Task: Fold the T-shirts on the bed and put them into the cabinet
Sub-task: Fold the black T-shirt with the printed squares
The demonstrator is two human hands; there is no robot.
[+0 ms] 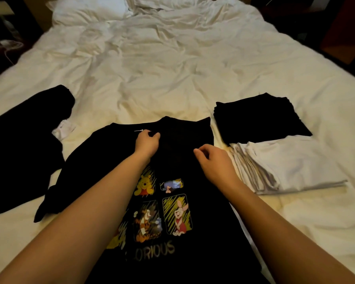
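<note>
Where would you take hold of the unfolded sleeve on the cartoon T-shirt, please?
Pinch the sleeve at its outer cuff, coming from the left side with the left hand: it lies flat and spread outward, so the cuff is the free edge to carry across.

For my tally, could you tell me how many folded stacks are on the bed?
2: a black stack right of the shirt, and a white stack in front of it.

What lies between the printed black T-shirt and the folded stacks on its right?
Only bare white bedsheet, a narrow strip between the printed black T-shirt and folded stacks, in the head view.
</note>
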